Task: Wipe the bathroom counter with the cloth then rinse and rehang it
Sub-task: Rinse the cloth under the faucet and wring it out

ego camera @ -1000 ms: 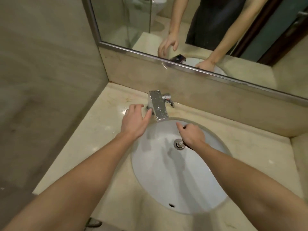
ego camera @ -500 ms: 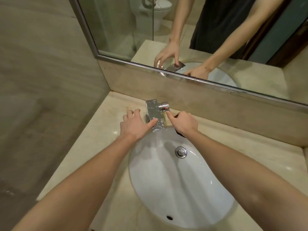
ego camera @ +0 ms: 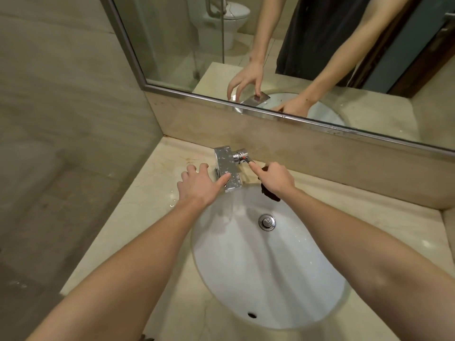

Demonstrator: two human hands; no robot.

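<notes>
Head view: at upper centre, the tap [ego camera: 227,169] is steadied by the left hand [ego camera: 200,184], fingers spread, thumb against its side. The dark cloth [ego camera: 269,193] is bunched under the right hand [ego camera: 274,179], forefinger touching the lever [ego camera: 242,155]. The lever should be nudged gently. Counted: one tap, one basin [ego camera: 267,264], one cloth.

We see the tabletop [ego camera: 364,212] right of the basin [ego camera: 266,279] lying bare and open. At the back, the tap [ego camera: 227,172] stands between our hands, the backsplash [ego camera: 320,153] close behind. A wall [ego camera: 61,119] bounds the left.
</notes>
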